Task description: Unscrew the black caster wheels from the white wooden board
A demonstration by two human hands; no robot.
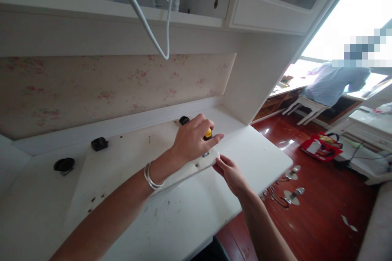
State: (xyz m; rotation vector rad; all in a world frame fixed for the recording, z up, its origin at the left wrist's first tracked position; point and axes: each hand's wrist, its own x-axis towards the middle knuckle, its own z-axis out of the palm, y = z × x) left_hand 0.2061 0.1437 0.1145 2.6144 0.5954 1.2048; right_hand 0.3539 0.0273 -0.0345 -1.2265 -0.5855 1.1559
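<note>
Remotely I log: white table [263,151], board [128,153] lying on it, right fingers [225,162] gripping its right end, left fingers [212,142] curled round a yellow-black tool [208,133] there; likely a fastening step, next calling for steady pressure with the board held still.

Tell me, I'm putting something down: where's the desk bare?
The desk is bare right of the board, between side panel and right hand; another patch, scuffed, runs along the board's front edge. Crowded: the board's right end, under the left hand, near a black caster.
</note>
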